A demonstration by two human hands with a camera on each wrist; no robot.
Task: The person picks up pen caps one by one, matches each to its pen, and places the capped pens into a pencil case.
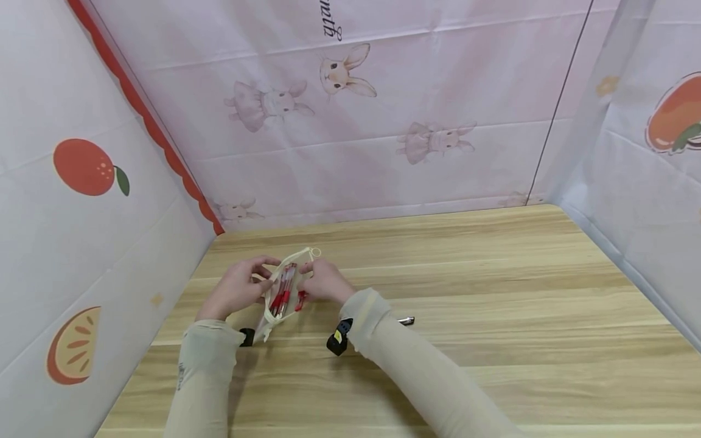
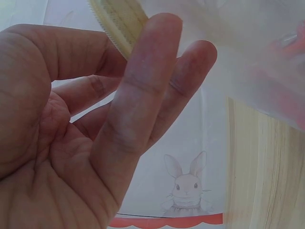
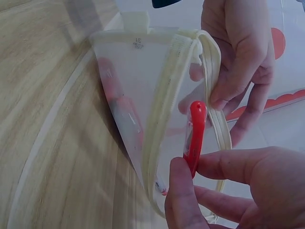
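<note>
A translucent zip pouch [image 1: 270, 313] with cream edging stands with its mouth spread apart. Several red pens [image 1: 285, 289] lie inside it. My left hand [image 1: 241, 287] pinches one zipper edge [image 3: 220, 129] between thumb and fingers; in the left wrist view that hand [image 2: 128, 95] covers part of the edge. Between the thumb and fingers of my right hand [image 1: 324, 281] is a red pen [image 3: 195, 136], its capped end up at the pouch's mouth. The lower part of this pen is hidden by the fingers of the right hand [image 3: 243, 191] in the right wrist view.
A black pen [image 1: 406, 320] lies on the wood-grain table [image 1: 493, 292], partly hidden behind the right sleeve [image 1: 421, 359]. Printed cloth walls [image 1: 383, 79] stand at the back and both sides. A ring [image 1: 315, 252] hangs at the pouch's far end.
</note>
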